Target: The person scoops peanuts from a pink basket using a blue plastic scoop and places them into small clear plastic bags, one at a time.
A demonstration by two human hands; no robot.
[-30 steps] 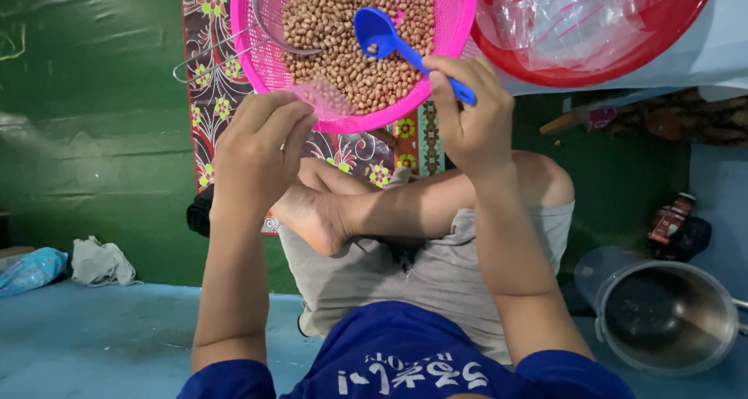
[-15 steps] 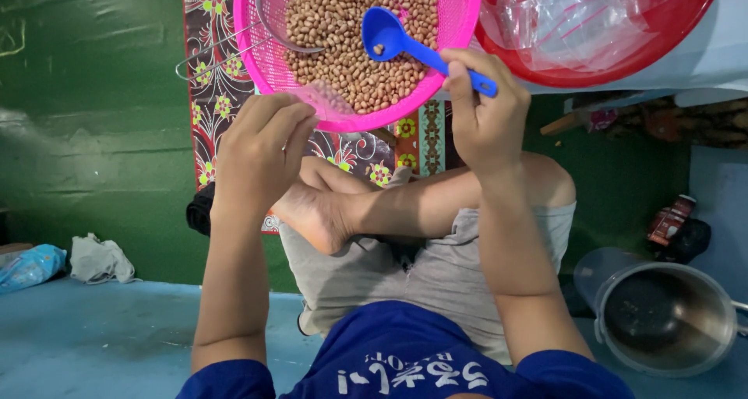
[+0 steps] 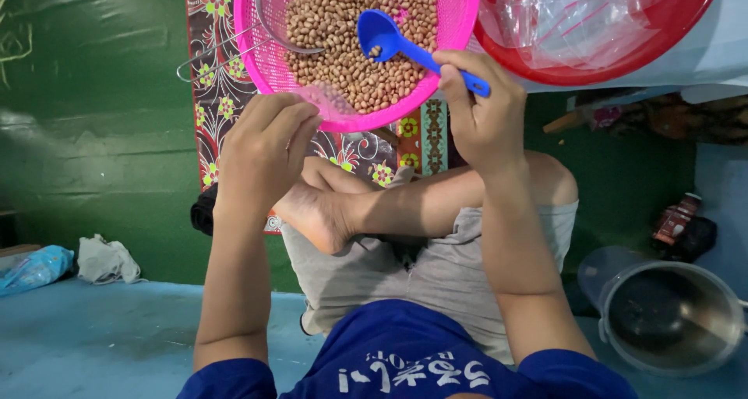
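While the blue scoop is clamped in the right hand over the peanuts, a small clear bag is pinched by the left hand — pink basket rim at twelve o'clock, red basin at two, steel pot at four.

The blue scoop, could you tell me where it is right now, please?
In the head view the blue scoop sits top centre, its bowl over the peanuts in the pink basket, its handle gripped by the right hand, left of the red basin.

A glossy blue plastic scoop rests in a pink perforated plastic basket of matt brown peanuts, crinkled clear plastic bags at two o'clock, a brushed steel pot at five.
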